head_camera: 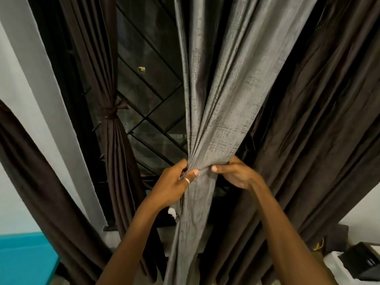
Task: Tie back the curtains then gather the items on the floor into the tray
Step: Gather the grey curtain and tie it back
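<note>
Hands both on grey curtain point(216, 99), centre of view, in front of the window grille point(148, 89).

- Left hand point(174, 186): grips the bunched fabric from its left edge, thumb pressed across the front, fingers curled round the folds. Silver ring point(187, 180) on the thumb.
- Right hand point(236, 173): grips the same bunch from the right at the same height, thumb on the front, fingers wrapped behind the cloth.
- The two thumbs are close together, not touching. Fabric is pinched narrow between the hands, fans out wide above and hangs loose below.

Other curtains:
- Dark brown curtain point(115, 140) left of the grille is already gathered, cinched by a tie-back point(112, 112) of matching cloth.
- Dark brown curtain on the right point(308, 120) hangs loose just behind the grey one, untied.
- Another brown panel point(41, 192) slants across the white wall point(24, 79) at far left.

Teal surface point(24, 260) sits in the bottom-left corner. Dark and white objects at bottom right are too cropped to identify; cannot tell whether any is the tray.
</note>
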`<state>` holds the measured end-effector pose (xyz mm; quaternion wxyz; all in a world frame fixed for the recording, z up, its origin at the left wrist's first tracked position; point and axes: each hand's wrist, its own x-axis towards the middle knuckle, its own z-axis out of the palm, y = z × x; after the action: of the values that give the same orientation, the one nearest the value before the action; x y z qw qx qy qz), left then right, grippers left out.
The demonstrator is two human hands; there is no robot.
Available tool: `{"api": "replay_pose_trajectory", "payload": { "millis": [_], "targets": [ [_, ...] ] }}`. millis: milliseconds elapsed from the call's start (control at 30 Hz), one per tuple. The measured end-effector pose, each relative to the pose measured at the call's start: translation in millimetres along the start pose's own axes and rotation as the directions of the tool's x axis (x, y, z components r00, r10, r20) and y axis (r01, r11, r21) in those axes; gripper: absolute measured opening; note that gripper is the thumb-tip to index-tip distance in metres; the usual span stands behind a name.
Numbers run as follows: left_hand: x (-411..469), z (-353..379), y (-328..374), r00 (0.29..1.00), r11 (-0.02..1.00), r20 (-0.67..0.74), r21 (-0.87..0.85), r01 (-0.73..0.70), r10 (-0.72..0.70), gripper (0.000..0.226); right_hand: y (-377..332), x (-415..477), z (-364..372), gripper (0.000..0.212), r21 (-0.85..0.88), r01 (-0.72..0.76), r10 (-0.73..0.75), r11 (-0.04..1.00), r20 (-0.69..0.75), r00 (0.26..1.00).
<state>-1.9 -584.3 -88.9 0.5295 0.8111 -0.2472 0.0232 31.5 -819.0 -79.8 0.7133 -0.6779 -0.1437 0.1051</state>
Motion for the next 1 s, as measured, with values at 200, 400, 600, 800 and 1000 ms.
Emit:
{"api": "replay_pose_trajectory", "payload": {
  "millis": [200,400,600,800,1000],
  "targets": [
    [-2.5,-7.4,0.5,0.999,0.997,0.045,-0.079,0.01,-0.006,0.024,-7.4,5.8,-0.9,0.045,0.008,-0.083,0.083,0.996,0.048,0.995],
    [2.8,-1.1,-3.2,0.99,0.998,-0.141,0.051,0.026,-0.019,0.022,-8.2,-6.7,3.1,0.04,-0.106,-0.073,0.051,0.992,-0.201,0.978],
    [10.4,21.1,-1.0,0.928,0.974,-0.372,0.2,0.105,-0.024,0.041,14.2,-22.2,46.6,0.024,-0.491,-0.047,-0.265,0.87,-0.546,0.794],
    [14.5,36.1,2.6,0.87,0.957,-0.493,0.256,0.135,0.009,0.044,42.4,-31.3,105.0,0.017,-0.792,-0.181,-0.621,0.583,-0.578,0.53],
    [13.4,38.3,4.8,0.898,0.979,-0.438,0.167,0.118,-0.034,0.044,48.8,-32.6,130.5,0.044,-0.786,-0.039,-0.546,0.617,-0.464,0.698]
  ]
}}
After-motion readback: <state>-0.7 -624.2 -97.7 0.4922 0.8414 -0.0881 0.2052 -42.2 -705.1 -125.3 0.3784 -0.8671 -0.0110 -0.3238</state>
